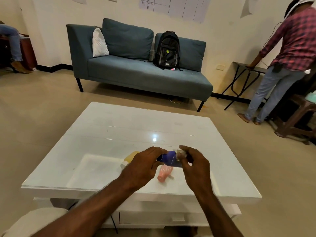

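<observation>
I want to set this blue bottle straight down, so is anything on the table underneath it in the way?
Yes. The blue bottle, held by the left hand and right hand, looks to be above a pink bottle lying on the table. A yellow bottle lies just left of that, partly behind the left hand.

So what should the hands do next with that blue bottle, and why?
Probably the right hand should twist or pull the small clear piece off the end of the blue plastic bottle. The left hand grips the bottle's body above the glossy white table, and the right hand's fingers pinch that clear piece, so it looks ready to come off.
</observation>
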